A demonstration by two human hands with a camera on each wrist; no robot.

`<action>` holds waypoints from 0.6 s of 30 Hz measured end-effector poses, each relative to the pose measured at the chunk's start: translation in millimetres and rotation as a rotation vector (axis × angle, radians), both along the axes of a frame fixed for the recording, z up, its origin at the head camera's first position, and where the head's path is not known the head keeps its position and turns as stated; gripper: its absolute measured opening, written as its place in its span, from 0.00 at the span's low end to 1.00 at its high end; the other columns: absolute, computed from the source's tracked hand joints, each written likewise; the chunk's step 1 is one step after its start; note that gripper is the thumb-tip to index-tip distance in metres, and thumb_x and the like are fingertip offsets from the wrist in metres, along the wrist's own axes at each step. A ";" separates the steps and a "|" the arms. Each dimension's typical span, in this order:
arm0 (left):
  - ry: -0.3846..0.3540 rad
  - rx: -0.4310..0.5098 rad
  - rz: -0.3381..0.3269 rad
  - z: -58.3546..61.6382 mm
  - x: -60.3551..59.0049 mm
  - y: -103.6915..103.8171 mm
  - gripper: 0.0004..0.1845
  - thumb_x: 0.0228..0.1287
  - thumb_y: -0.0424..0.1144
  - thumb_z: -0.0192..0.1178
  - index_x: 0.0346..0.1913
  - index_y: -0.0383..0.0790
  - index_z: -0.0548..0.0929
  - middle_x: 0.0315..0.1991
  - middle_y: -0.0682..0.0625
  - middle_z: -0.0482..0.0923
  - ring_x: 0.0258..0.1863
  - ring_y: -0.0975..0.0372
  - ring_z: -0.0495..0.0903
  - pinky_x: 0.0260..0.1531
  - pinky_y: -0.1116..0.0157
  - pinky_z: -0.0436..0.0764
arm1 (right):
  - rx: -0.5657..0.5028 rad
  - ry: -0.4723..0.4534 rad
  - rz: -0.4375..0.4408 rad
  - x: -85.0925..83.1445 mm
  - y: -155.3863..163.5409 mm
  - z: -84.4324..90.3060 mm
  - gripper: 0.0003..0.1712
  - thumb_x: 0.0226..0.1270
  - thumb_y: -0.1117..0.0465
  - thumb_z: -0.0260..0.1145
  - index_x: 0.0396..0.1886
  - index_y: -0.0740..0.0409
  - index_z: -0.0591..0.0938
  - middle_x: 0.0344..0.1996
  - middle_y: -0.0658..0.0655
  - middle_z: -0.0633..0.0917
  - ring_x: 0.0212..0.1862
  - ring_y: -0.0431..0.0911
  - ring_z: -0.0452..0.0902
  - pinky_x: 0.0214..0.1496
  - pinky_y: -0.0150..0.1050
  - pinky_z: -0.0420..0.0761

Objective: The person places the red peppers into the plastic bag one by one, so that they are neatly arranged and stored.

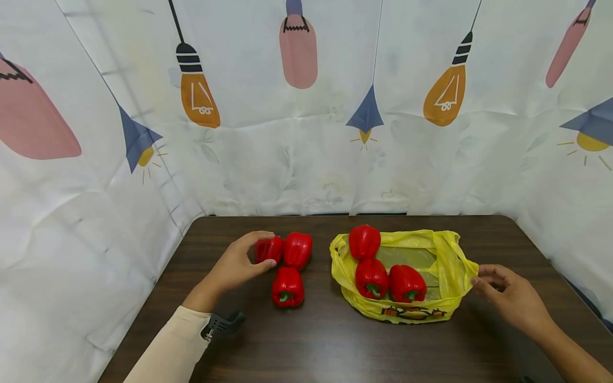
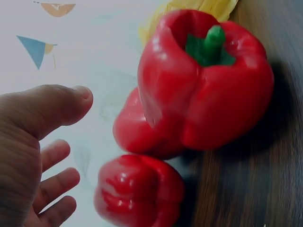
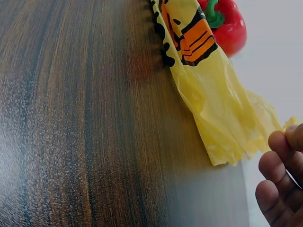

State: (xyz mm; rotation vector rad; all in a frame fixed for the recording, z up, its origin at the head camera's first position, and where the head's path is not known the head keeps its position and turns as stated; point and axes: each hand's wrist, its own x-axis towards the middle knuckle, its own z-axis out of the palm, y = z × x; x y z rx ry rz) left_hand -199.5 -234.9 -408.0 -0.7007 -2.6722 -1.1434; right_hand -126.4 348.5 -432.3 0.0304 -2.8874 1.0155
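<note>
From my end I'd put the job at abt halfway, going by the split: 3 peppers out on the table [image 1: 316,351], 3 w/ the bag [image 1: 452,271]. Out, bunched close: left pepper [image 1: 266,250], mid pepper [image 1: 298,250], near pepper [image 1: 288,287]. W/ bag, toward its L side: far pepper [image 1: 365,242], front pepper [image 1: 371,277], right pepper [image 1: 407,283]. Bag mouth's open, so that part looks done; prob. one trio left to deal with, can't tell from one moment which.

I've got L hand [image 1: 239,260] beside left pepper, thumb & fingers spread; L wrist cam shows a gap, so I'd say nothing's held. R hand [image 1: 510,298] pinches bag's R edge btwn thumb & finger, edge drawn out to a point.

Hard to see: L hand covers part of left pepper. Can't tell if far pepper is fully inside bag or resting on its rim. Bag print's creased, can't make it out. R wrist cam cuts off R hand & shows just one pepper, partly; L wrist cam gets only a scrap of bag. No stems visible to me on left pepper, mid pepper or far pepper.
</note>
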 end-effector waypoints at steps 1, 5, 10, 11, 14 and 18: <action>0.001 0.004 -0.002 -0.7 -0.4 -1.4 0.31 0.58 0.38 0.77 0.65 0.37 0.79 0.63 0.49 0.78 0.63 0.51 0.76 0.61 0.42 0.75 | 0.001 -0.004 -0.001 0.1 0.1 0.2 0.30 0.78 0.44 0.62 0.62 0.66 0.75 0.45 0.63 0.88 0.35 0.39 0.84 0.29 0.35 0.81; 0.001 0.006 0.006 -3.9 -2.6 -5.7 0.32 0.57 0.38 0.78 0.64 0.38 0.79 0.63 0.49 0.78 0.63 0.51 0.75 0.62 0.42 0.74 | -0.001 -0.012 -0.002 0.7 0.0 0.9 0.31 0.78 0.44 0.61 0.62 0.66 0.75 0.45 0.63 0.88 0.35 0.38 0.84 0.29 0.36 0.81; 0.012 -0.004 0.012 -8.5 -5.6 -10.4 0.33 0.57 0.37 0.78 0.65 0.39 0.78 0.65 0.47 0.76 0.65 0.49 0.74 0.63 0.42 0.73 | 0.001 -0.008 -0.001 1.4 -0.3 0.6 0.30 0.78 0.44 0.61 0.62 0.66 0.75 0.45 0.63 0.88 0.35 0.39 0.84 0.29 0.36 0.81; 0.014 -0.006 0.012 -9.0 -6.1 -11.2 0.33 0.57 0.36 0.78 0.65 0.39 0.78 0.66 0.46 0.76 0.66 0.48 0.73 0.63 0.42 0.73 | 0.001 -0.006 -0.001 1.5 -0.3 0.5 0.30 0.78 0.44 0.61 0.62 0.66 0.75 0.44 0.63 0.88 0.35 0.40 0.84 0.29 0.36 0.81; 0.014 -0.017 0.017 -10.0 -7.4 -13.0 0.34 0.56 0.36 0.78 0.66 0.39 0.77 0.67 0.45 0.74 0.67 0.47 0.72 0.64 0.42 0.72 | 0.005 -0.002 -0.001 1.6 -0.2 0.2 0.30 0.78 0.44 0.61 0.62 0.66 0.75 0.44 0.63 0.88 0.35 0.42 0.85 0.29 0.36 0.81; 0.002 -0.028 0.020 -11.8 -10.2 -15.4 0.34 0.56 0.35 0.78 0.66 0.39 0.77 0.69 0.43 0.73 0.69 0.46 0.69 0.65 0.41 0.70 | 0.001 -0.001 -0.003 1.6 -0.2 0.2 0.30 0.78 0.44 0.61 0.62 0.66 0.75 0.44 0.63 0.88 0.35 0.40 0.84 0.29 0.36 0.81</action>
